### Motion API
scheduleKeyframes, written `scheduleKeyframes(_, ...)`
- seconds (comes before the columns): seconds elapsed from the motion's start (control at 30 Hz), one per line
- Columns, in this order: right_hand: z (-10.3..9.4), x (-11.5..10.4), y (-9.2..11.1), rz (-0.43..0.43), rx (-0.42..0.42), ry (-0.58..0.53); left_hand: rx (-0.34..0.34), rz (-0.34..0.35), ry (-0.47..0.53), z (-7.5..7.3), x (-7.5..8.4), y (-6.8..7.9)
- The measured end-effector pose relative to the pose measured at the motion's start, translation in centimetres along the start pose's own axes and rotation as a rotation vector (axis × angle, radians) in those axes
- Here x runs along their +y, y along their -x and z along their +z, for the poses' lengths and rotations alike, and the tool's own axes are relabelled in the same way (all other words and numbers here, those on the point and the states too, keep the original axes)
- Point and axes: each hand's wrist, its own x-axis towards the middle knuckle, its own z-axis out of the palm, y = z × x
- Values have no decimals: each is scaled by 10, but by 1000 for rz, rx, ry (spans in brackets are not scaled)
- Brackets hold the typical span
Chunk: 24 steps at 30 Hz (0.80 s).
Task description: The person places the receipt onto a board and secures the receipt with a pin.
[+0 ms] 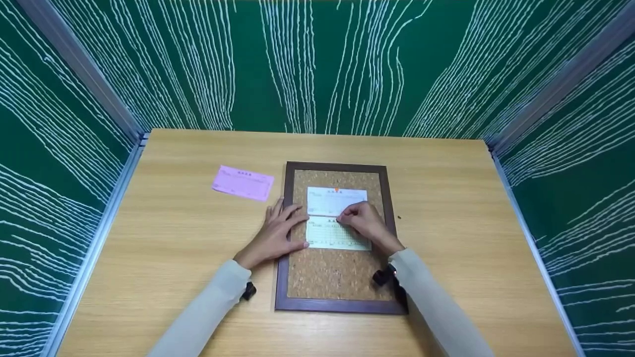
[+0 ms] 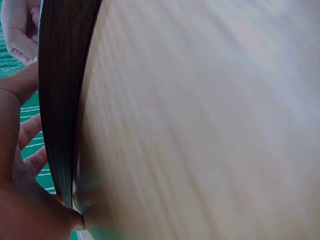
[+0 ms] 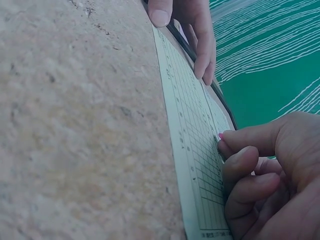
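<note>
A dark-framed cork board (image 1: 337, 272) lies on the table. On it a white printed slip (image 1: 322, 201) carries an orange push pin (image 1: 337, 189) at its top edge. Directly below lies a pale green slip with a printed grid (image 1: 332, 239). My right hand (image 1: 364, 220) pinches a small pink push pin (image 3: 221, 135) at the green slip's upper edge; the fingers hide most of it. My left hand (image 1: 278, 233) spreads over the board's left side, thumb and index fingertip at the green slip's left edge. In the left wrist view, other fingers lie along the frame (image 2: 62, 100).
A pink printed slip (image 1: 243, 183) lies on the wooden table (image 1: 173, 223) left of the board. A tiny dark speck (image 1: 399, 217) lies to the right of the frame. Green panels with white lines (image 1: 327, 64) stand behind and at both sides.
</note>
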Motion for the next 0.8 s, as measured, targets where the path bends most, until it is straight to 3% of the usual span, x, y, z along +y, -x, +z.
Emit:
scheduleKeyframes(0.27, 0, -1, -1, -12, 4, -14, 0, 1, 5, 1, -1, 0)
scheduleKeyframes(0.57, 2, -4, -2, 82, 27, -18, -4, -5, -13, 2, -2, -1)
scheduleKeyframes(0.8, 5, -4, -4, 89, 62, -8, -4, -4, -14, 1, -1, 1)
